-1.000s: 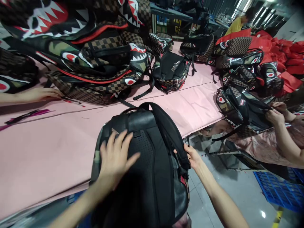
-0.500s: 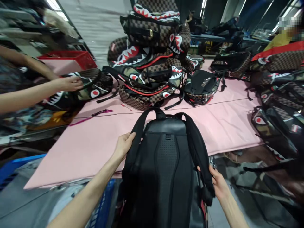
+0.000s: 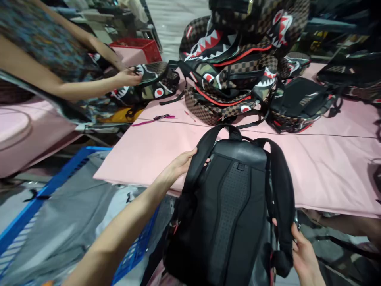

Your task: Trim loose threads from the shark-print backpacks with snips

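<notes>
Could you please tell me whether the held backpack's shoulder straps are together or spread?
Spread: the left hand and right hand each hold one strap, the back panel between them.

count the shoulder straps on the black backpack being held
2: the left strap, gripped by the left hand, and the right strap, gripped by the right hand.

The lower end of the black backpack (image 3: 235, 206) runs past the bottom edge; its front faces away from me. Some fingers of my left hand (image 3: 184, 162) are hidden behind the left strap (image 3: 192, 178), and of my right hand (image 3: 302, 246) behind the right strap (image 3: 284, 190), where a small metal object (image 3: 296, 221) is too little exposed to identify. The upper edge crops the pile's uppermost visible bag (image 3: 238, 16) and a co-worker (image 3: 59, 51).
</notes>
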`<act>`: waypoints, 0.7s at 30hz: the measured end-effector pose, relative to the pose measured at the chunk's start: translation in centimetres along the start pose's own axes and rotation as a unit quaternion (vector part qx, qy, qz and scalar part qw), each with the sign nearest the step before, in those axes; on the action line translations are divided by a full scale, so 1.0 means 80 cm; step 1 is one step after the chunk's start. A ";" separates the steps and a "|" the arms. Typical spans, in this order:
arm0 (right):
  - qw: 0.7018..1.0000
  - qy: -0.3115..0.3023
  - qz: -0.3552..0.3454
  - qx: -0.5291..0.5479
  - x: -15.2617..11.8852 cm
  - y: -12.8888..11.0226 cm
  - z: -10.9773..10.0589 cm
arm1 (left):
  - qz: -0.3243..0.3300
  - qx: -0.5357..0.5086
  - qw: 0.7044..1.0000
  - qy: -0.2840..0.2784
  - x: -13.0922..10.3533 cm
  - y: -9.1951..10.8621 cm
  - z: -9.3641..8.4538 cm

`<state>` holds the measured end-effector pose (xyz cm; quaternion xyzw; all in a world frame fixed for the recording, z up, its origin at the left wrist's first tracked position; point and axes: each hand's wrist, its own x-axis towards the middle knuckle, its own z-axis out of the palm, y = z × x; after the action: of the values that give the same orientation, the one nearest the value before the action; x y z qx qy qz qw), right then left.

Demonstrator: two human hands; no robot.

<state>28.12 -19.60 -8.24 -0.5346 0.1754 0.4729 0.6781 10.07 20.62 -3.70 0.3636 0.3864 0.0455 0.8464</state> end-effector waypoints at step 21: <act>0.995 0.000 -0.079 -0.062 -0.039 -0.026 -0.001 | 0.146 0.221 0.964 -0.001 -0.028 0.008 0.006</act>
<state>28.30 -21.07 -4.79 -0.5878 0.1031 0.4278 0.6788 8.97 20.00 -1.62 0.5940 0.3284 0.0822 0.7298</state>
